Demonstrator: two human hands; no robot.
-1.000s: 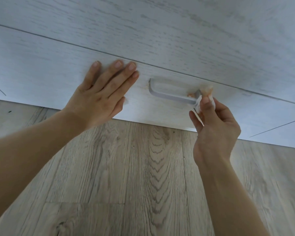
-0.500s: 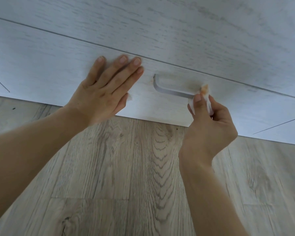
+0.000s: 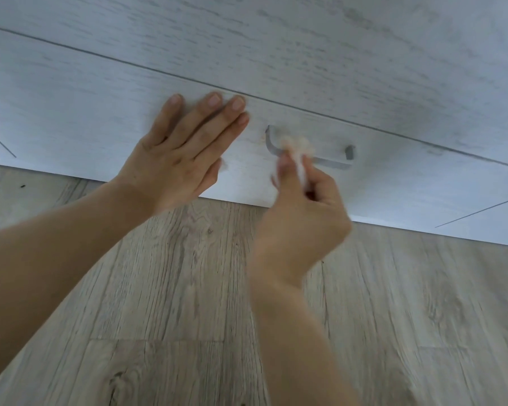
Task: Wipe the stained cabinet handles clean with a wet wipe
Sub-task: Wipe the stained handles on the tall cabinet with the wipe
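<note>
A grey bar handle [image 3: 333,163] is fixed to the white wood-grain drawer front [image 3: 85,118] low on the cabinet. My right hand [image 3: 302,212] pinches a crumpled wet wipe [image 3: 298,159], stained orange at its top, and holds it on the left part of the handle. The handle's right end stands bare. My left hand [image 3: 179,153] lies flat with straight fingers on the drawer front, just left of the handle. The right hand is blurred.
Another white cabinet panel [image 3: 305,45] sits above the drawer. Seams of neighbouring fronts show at far left and lower right. Grey-brown wood-look floor [image 3: 188,303] runs beneath the cabinet and under both forearms.
My right hand has slid the wipe from the handle's right end to its left part, uncovering the right end. My left hand has stayed pressed on the drawer front.
</note>
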